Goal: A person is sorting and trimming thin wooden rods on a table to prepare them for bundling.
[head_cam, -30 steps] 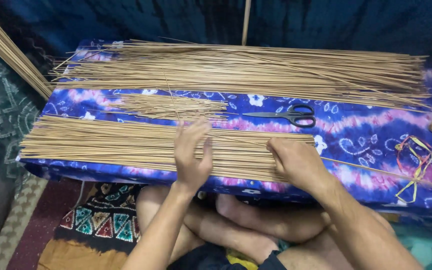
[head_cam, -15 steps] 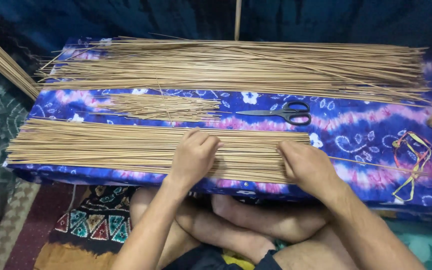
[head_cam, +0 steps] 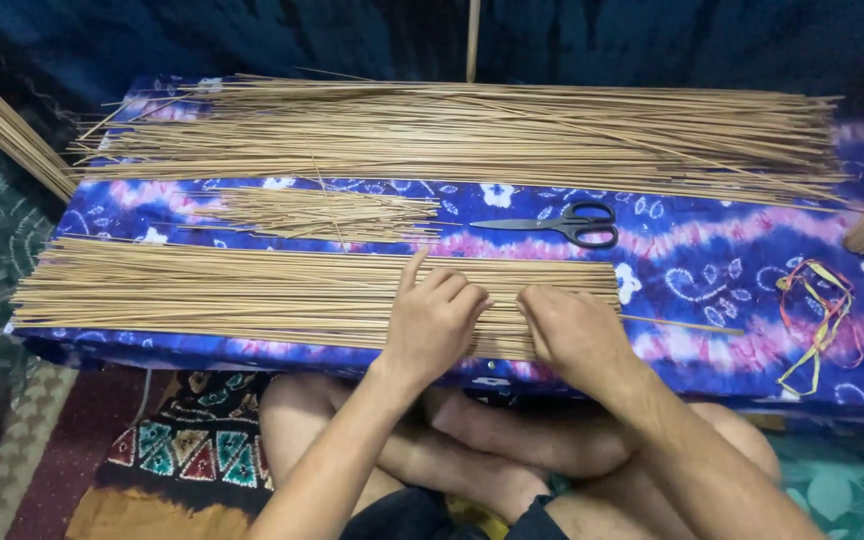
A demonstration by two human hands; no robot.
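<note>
Legs: bare crossed legs are seen at the bottom edge, folded under the front of the low table, with a patterned mat on the floor to the left.
Left hand: the left hand is laid palm down on the near bundle of sticks; its fingers are curled loosely with the tips pressed onto the sticks, and the thumb is raised. No stick is seen clasped inside it.
Right hand: the right hand is rested just beside the left, over the right end of the same bundle; the fingers are bent inward and downward. Whether a stick is pinched under them cannot be told.
Near bundle of sticks: a flat layer of thin tan sticks is spread lengthwise along the front edge of the table, under both hands.
Table cover: a blue and purple tie-dye cloth is spread over the table.
Elastic bands: a tangle of coloured bands is placed on the cloth, right of the hands and well apart from them.
Short sticks: a small loose pile of shorter sticks is set behind the near bundle.
Scissors: black-handled scissors are laid flat, just right of the short pile.
Far bundle: a wider, longer spread of sticks is ranged along the back of the table.
</note>
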